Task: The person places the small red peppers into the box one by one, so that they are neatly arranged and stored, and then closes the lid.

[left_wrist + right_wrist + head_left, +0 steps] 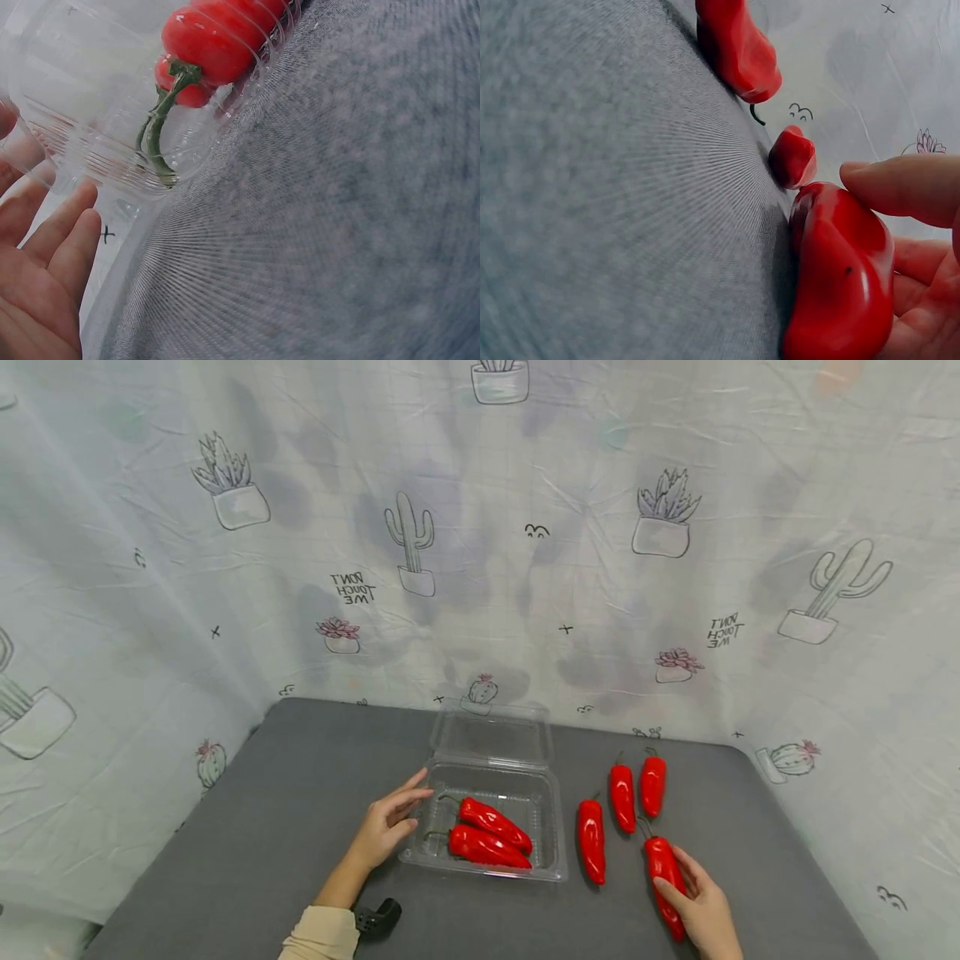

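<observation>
At the right of the head view, my right hand (707, 910) holds a red chili pepper (663, 868) between thumb and fingers. The right wrist view shows the thumb on top of this pepper (844, 281) and the other fingers along its side. My left hand (384, 828) is at the left rim of a clear plastic clamshell container (557, 847), its fingers loosely extended. In the left wrist view the fingertips overlap the container's wall (82, 154). Two red peppers, an upper one (497, 823) and a lower one (487, 848), lie inside, green stems toward the left hand.
Three more red peppers lie right of the container: a near one (591, 843), a middle one (622, 797) and a far one (652, 787). The clear lid (491, 739) stands raised at the back. A patterned curtain (480, 543) hangs behind the grey table (247, 852).
</observation>
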`<state>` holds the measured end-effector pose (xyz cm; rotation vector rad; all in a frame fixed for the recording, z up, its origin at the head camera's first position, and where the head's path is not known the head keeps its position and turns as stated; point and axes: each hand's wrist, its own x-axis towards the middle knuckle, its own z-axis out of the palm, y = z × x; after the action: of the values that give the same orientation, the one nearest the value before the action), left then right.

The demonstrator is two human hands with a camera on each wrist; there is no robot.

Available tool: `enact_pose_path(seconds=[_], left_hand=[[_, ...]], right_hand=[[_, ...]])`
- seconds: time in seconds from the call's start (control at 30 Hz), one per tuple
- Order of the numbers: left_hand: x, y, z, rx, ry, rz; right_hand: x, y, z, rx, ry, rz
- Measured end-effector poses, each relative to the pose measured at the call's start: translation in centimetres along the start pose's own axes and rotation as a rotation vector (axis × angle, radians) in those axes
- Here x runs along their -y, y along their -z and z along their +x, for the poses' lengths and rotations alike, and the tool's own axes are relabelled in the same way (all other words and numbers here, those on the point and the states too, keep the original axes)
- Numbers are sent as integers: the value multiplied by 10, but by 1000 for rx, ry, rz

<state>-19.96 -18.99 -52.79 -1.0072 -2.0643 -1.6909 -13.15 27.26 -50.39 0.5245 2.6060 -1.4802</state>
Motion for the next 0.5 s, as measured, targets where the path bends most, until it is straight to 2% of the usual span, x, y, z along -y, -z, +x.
enact_pose_path(seconds=[0.3,0.5], left_hand=[[1,-2,0,-7,-20,4],[0,-1,1,-11,-10,21]], right_hand=[[0,1,-2,7,-12,-5],[1,1,-3,-12,3,-36]])
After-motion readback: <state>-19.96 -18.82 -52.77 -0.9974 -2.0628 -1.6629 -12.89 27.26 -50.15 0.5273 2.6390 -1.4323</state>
